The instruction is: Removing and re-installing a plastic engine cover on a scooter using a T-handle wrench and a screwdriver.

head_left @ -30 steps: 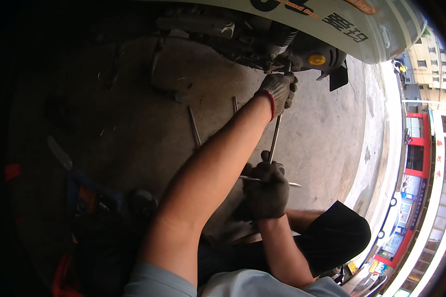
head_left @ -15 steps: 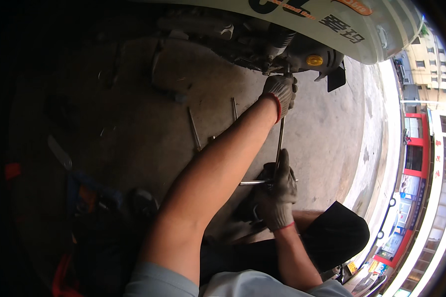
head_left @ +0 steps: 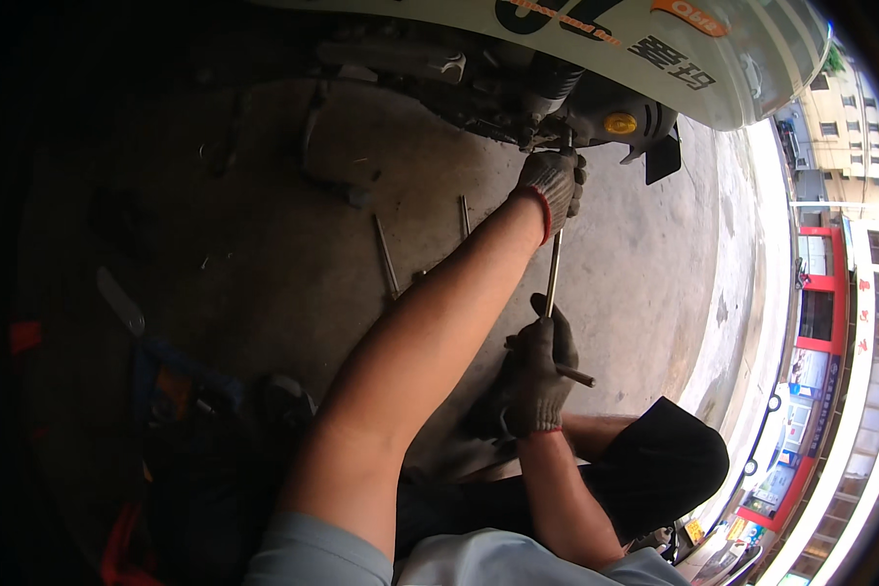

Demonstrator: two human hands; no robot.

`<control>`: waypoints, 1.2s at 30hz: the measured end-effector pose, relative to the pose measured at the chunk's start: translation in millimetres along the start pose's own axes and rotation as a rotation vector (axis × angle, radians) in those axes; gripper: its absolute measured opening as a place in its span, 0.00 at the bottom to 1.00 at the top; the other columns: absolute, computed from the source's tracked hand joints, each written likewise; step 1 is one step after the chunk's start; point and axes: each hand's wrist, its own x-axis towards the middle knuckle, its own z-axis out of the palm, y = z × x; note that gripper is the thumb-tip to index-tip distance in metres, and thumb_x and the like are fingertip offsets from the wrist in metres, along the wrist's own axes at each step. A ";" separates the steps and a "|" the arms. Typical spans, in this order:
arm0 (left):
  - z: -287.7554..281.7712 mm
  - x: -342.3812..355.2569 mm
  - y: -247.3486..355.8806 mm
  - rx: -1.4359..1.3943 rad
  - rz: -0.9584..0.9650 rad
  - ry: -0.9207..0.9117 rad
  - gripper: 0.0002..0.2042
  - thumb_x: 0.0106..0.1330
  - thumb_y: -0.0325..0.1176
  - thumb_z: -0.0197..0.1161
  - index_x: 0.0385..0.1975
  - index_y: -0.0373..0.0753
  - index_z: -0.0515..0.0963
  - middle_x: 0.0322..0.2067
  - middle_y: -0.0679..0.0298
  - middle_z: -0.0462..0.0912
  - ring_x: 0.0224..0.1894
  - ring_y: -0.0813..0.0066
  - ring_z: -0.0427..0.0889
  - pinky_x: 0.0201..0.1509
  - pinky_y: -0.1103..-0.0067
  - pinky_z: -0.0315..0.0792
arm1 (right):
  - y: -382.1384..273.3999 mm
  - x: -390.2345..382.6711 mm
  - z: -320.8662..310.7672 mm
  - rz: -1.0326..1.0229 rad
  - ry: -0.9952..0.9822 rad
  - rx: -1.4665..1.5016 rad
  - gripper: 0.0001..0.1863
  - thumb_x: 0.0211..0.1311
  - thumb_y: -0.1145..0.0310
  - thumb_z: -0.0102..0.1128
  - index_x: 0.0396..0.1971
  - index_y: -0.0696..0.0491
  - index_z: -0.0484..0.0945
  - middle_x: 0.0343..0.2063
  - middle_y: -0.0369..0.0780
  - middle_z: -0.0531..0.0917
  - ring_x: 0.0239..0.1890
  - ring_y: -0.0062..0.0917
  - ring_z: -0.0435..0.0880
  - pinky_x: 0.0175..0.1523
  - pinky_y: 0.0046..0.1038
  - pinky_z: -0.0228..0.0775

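A long T-handle wrench (head_left: 555, 273) runs from the underside of a pale scooter (head_left: 635, 39) back toward me. My gloved left hand (head_left: 553, 186) is closed around its far end, right beneath the scooter's dark lower parts (head_left: 547, 93). The tip of the tool is hidden up there. At the near end my gloved right hand (head_left: 537, 366) grips the crossbar, and one bar end sticks out to the right of the palm. An amber lamp (head_left: 620, 123) sits just right of where the tool meets the scooter.
Two thin metal rods (head_left: 386, 256) lie on the concrete floor (head_left: 635, 273) left of the tool, partly behind my left forearm. A blue-edged box (head_left: 166, 381) stands in shadow at lower left. My bent knee (head_left: 669, 469) is at lower right.
The crossbar has turned from level to slanting down at its right end. My right hand has shifted slightly left and rotated with it. The left hand stays at the far end.
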 end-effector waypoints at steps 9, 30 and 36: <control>4.5 -2.7 -5.3 0.044 0.046 0.084 0.07 0.68 0.35 0.52 0.28 0.44 0.72 0.16 0.74 0.68 0.09 0.86 0.57 0.11 0.83 0.51 | 10.4 1.5 6.2 0.024 0.045 0.036 0.15 0.69 0.64 0.46 0.47 0.57 0.75 0.19 0.31 0.70 0.23 0.13 0.68 0.31 0.18 0.62; -3.1 30.7 -27.3 0.099 0.272 0.073 0.07 0.64 0.38 0.55 0.25 0.46 0.73 0.15 0.72 0.70 0.10 0.76 0.64 0.12 0.76 0.55 | 8.0 1.7 5.7 0.284 -0.075 0.744 0.10 0.65 0.67 0.53 0.42 0.57 0.71 0.14 0.30 0.62 0.17 0.17 0.63 0.26 0.22 0.59; -6.3 46.6 -33.8 0.087 0.206 0.086 0.09 0.64 0.41 0.53 0.24 0.49 0.76 0.19 0.69 0.75 0.22 0.73 0.73 0.25 0.72 0.65 | 8.3 1.1 4.2 0.225 -0.086 0.676 0.09 0.65 0.69 0.50 0.40 0.58 0.70 0.13 0.31 0.61 0.16 0.17 0.61 0.26 0.22 0.57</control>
